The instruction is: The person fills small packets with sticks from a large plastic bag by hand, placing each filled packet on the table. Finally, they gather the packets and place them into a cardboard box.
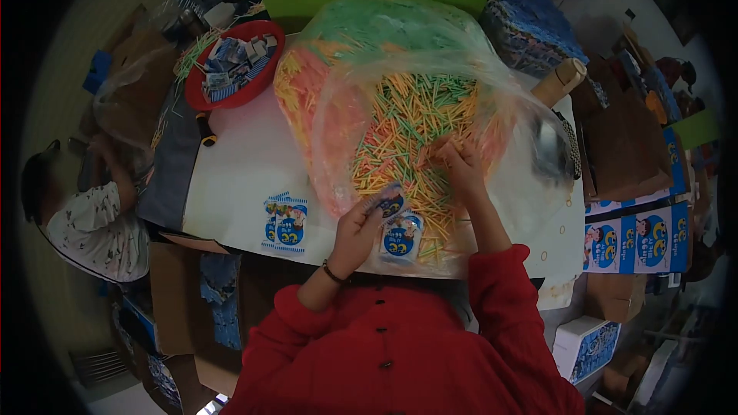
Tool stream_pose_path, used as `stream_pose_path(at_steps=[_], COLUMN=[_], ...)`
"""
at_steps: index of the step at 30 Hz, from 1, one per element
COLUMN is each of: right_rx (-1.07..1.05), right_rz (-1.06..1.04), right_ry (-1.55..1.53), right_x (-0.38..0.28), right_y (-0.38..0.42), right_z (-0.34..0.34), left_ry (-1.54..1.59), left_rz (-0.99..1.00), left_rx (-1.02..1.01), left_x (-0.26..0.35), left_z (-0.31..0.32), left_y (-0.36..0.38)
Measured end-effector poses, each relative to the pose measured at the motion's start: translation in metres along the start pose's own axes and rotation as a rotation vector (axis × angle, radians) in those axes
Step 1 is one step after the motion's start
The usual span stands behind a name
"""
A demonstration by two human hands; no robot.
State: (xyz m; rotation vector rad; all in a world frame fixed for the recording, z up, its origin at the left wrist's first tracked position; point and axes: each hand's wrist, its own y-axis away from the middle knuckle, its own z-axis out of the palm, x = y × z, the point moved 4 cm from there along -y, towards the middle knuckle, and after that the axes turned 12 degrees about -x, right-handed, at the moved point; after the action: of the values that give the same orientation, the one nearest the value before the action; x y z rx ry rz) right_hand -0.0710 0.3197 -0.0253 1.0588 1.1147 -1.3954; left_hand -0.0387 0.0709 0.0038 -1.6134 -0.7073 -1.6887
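Coloured thin sticks (423,107), orange, green and yellow, lie heaped in a large clear plastic bag (338,100) opened on the white table (231,177). My left hand (356,234) is closed on a small printed packet (390,200) at the heap's front edge. Over the right part of the heap, my right hand (461,169) pinches some orange sticks (440,152). Another blue-and-white packet (401,235) lies just right of my left hand. Farther left, several similar packets (289,224) overlap on the table.
A red basin (269,81) of small packets stands at the back left, near a yellow-and-black tool (206,131). A brown roll (561,82) lies at the back right. Cardboard boxes (626,131) are stacked at right. Another person (100,223) is at the far left.
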Motion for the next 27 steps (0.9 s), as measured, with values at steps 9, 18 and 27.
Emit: stream_pose_path(at_steps=[9,18,27], right_rx=[0.09,-0.218,-0.224], right_rz=[0.015,-0.177,-0.166], right_ry=[-0.403,-0.478,-0.189], right_x=[-0.012,-0.077,-0.067], right_y=[0.022,0.048,0.048], right_z=[0.01,0.08,0.103], left_ry=[0.732,0.342,0.27], left_rz=[-0.287,-0.173,-0.076], left_rx=[0.012,-0.092,-0.057], left_x=[-0.023,-0.011,-0.011], left_z=[-0.01,-0.004,-0.001], left_y=[-0.016,-0.012,-0.01])
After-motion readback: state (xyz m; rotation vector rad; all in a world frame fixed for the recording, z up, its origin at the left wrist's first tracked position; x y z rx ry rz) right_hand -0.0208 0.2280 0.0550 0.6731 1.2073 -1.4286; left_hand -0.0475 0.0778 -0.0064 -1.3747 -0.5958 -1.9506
